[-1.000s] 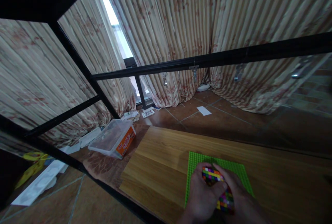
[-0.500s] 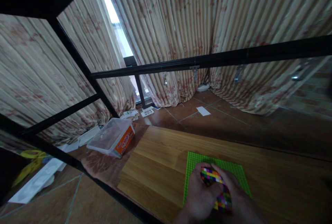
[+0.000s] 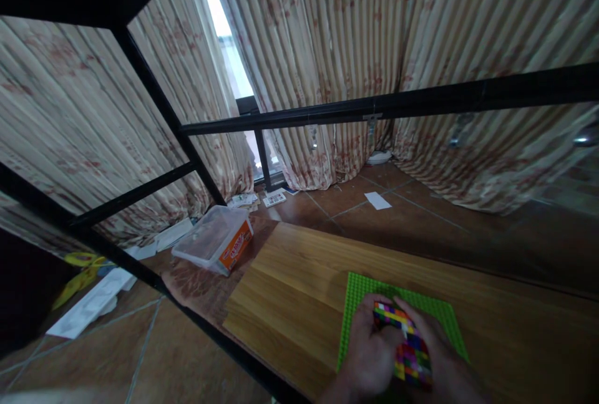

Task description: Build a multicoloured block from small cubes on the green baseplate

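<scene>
Both my hands are wrapped around a multicoloured toy-brick build (image 3: 413, 354), low in the head view. My left hand (image 3: 367, 357) grips its left side, with the thumb lying across the top. Along the right side curl the fingers of my right hand (image 3: 442, 354). Small square bricks in red, yellow, purple, green and white show between the hands; the underside is hidden. Beneath the hands is a green studded baseplate (image 3: 358, 287), partly covered by them. Whether the build touches the baseplate I cannot tell.
The baseplate lies on a wooden board (image 3: 285, 279). A clear plastic box (image 3: 210, 235) with an orange label stands at the board's left end. Black metal frame bars (image 3: 337, 112) cross in front of curtains (image 3: 309, 30). A white paper (image 3: 377, 201) lies on the tiled floor.
The whole view has shifted slightly, so everything sits a little farther right. Both hands keep their hold on the toy-brick build, with little visible change in grip.
</scene>
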Demonstrator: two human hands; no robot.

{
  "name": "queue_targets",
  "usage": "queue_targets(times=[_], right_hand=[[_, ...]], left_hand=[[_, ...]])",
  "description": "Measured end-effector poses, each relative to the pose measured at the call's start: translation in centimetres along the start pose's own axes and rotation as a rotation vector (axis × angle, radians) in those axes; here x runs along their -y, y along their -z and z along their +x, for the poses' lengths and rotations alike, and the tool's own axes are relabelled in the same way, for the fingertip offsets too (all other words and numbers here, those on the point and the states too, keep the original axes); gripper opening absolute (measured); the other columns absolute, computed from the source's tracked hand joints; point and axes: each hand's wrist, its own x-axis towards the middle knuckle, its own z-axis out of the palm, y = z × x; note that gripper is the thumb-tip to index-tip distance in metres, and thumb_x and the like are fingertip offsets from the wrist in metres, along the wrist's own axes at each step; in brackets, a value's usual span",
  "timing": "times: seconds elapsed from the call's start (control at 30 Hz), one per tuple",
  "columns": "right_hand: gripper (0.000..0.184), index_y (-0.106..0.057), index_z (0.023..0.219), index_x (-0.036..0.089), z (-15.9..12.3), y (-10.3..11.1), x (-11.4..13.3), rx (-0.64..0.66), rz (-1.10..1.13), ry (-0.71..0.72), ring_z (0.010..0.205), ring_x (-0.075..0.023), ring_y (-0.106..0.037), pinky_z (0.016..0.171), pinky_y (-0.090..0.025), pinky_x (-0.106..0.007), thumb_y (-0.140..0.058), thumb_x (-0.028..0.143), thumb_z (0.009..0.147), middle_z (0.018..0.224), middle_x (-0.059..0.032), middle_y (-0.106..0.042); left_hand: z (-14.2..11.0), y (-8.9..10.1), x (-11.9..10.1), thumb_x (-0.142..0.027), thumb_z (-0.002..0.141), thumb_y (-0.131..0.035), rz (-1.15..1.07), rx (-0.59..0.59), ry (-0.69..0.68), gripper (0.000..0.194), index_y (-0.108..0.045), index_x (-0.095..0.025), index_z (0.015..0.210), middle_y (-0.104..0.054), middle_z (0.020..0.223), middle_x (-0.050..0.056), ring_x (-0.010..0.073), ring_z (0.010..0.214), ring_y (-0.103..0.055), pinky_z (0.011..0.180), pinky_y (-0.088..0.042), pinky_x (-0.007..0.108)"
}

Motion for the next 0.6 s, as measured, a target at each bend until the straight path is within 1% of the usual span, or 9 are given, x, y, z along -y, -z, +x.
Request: queue_targets(times=[0.1, 0.3, 0.47, 0.6], right_hand=[[0.099, -0.028, 0.152, 0.030, -0.1, 0.0, -0.4, -0.003, -0.008, 0.002, 0.128, -0.0338, -0.057, 0.101, -0.051, -0.042, -0.066, 0.022, 0.062, 0.145, -0.0118, -0.047], [0.096, -0.028, 0.152, 0.029, 0.0, 0.2, -0.7, 0.001, -0.041, 0.024, 0.126, -0.0341, -0.058, 0.102, -0.050, -0.043, -0.065, 0.025, 0.063, 0.143, -0.0122, -0.049], [0.094, -0.032, 0.150, 0.030, 0.0, 0.6, 0.1, -0.032, -0.060, 0.046, 0.125, -0.0345, -0.058, 0.101, -0.051, -0.046, -0.067, 0.025, 0.063, 0.142, -0.0122, -0.050], [0.093, -0.032, 0.151, 0.029, 0.0, 0.9, 1.5, -0.044, -0.065, 0.049, 0.121, -0.0351, -0.060, 0.099, -0.052, -0.050, -0.067, 0.027, 0.066, 0.139, -0.0139, -0.050]], left_hand=[[-0.1, 0.0, -0.1, -0.009, 0.064, -0.054, 0.042, -0.031, 0.009, 0.033, -0.062, -0.020, 0.094, -0.060, 0.081, -0.001, 0.0168, 0.081, -0.056, 0.072, -0.044, 0.026], [-0.3, 0.0, -0.4, -0.015, 0.071, -0.055, 0.146, -0.084, 0.020, 0.031, -0.066, -0.021, 0.099, -0.065, 0.090, 0.003, 0.0213, 0.090, -0.058, 0.080, -0.047, 0.030], [-0.3, 0.1, -0.5, -0.017, 0.075, -0.053, 0.207, -0.075, 0.018, 0.036, -0.066, -0.021, 0.108, -0.067, 0.098, 0.004, 0.0216, 0.095, -0.059, 0.088, -0.047, 0.032], [-0.1, 0.5, -0.2, -0.016, 0.078, -0.051, 0.243, -0.064, 0.005, 0.043, -0.063, -0.023, 0.119, -0.067, 0.107, 0.004, 0.0206, 0.099, -0.059, 0.092, -0.046, 0.032]])
